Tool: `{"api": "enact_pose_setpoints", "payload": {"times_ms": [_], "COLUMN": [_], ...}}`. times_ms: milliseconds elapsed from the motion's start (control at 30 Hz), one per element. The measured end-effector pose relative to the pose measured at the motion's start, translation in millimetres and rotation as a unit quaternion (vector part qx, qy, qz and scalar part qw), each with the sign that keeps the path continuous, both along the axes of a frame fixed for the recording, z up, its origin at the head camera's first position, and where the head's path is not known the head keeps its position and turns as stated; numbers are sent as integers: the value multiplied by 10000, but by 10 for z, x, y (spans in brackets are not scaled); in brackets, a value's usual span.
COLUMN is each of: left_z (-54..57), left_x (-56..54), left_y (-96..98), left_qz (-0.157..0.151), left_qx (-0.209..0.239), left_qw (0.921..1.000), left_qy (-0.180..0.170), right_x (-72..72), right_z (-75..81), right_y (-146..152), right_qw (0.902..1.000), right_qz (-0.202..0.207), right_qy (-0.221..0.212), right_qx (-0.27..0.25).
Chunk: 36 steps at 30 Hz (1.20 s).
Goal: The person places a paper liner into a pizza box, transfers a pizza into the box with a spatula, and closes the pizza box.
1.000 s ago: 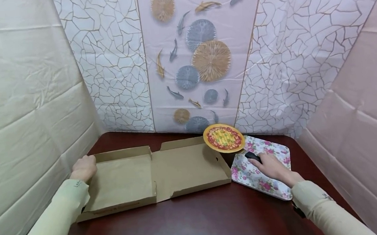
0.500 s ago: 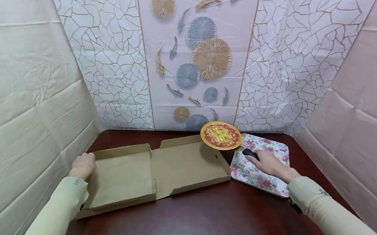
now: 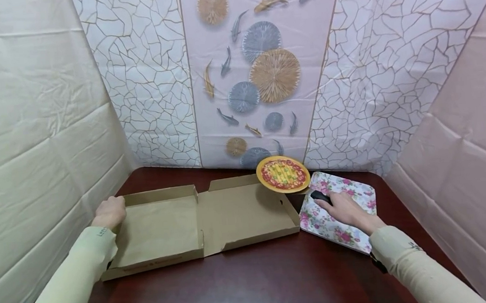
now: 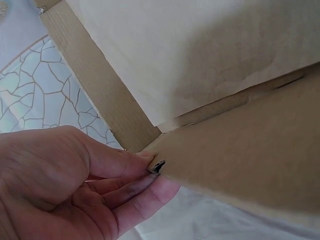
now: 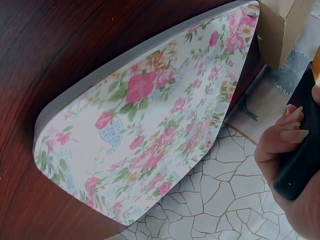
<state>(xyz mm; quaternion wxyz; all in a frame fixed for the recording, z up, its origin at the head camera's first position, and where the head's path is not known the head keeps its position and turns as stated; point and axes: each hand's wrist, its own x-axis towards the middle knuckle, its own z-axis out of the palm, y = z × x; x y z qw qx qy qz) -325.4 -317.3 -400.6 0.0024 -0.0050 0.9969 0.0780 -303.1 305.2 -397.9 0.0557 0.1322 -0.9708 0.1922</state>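
Note:
An open cardboard pizza box (image 3: 159, 234) lies flat on the dark red table, its base at left and its lid at right. My left hand (image 3: 111, 213) grips the far-left wall of the base; in the left wrist view the thumb and fingers pinch the cardboard edge near a corner. My right hand (image 3: 345, 208) holds a spatula by its black handle (image 3: 320, 196). On the spatula rests a round pizza (image 3: 283, 174) with a yellow rim, raised over the lid's back right corner. Most of the spatula's blade is hidden under the pizza.
A white board with pink flowers (image 3: 339, 232) lies right of the box, below the right hand. Bare table (image 3: 245, 284) shows in front of the box. Patterned cloth walls (image 3: 155, 130) enclose the back and sides.
My right hand has moved the spatula and pizza slightly left, a little further over the box lid. The left hand keeps its grip on the box wall.

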Motion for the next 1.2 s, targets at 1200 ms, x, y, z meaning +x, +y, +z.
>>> {"api": "enact_pose_setpoints", "payload": {"times_ms": [1200], "left_z": [44], "left_x": [-25], "left_y": [35], "left_qz": [200], "left_qx": [161], "left_qw": [9993], "left_qy": [-278], "right_x": [-62], "right_z": [-1], "right_y": [-224], "right_qw": [9989], "right_qz": [112], "right_qy": [-424], "right_qx": [-139]}}
